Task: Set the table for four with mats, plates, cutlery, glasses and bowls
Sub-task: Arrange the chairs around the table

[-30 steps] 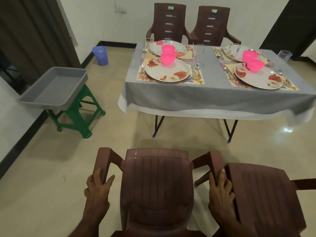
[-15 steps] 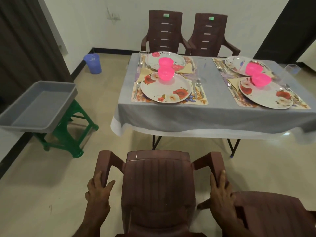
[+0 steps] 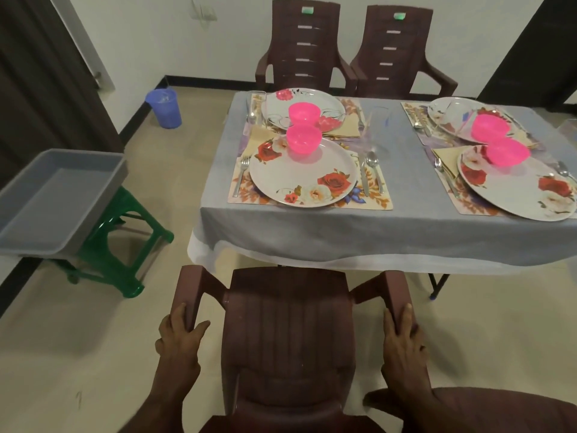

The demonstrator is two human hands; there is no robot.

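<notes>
Both hands are on a brown plastic armchair at the lower centre of the frame. The left hand curls its fingers round the left armrest, thumb on the inner side. The right hand grips the right armrest the same way. The chair's front edge sits just at the hanging hem of the grey tablecloth.

The tabletop is laid — four floral placemats, each with a floral plate. Near left plate carries a pink bowl at its far rim; fork lies left of it on the mat, spoon and a knife to its right. The far left plate also holds a pink bowl. A clear glass stands between the left and right settings, hard to make out against the cloth. On the right, near plate and far plate each hold a pink bowl; the far bowl and the near bowl sit almost touching.

Two more brown chairs stand at the far side of the table, upper centre. Another chair's seat shows at lower right. At left, a grey tray rests on a green stool — a blue bucket stands by the wall beyond.
</notes>
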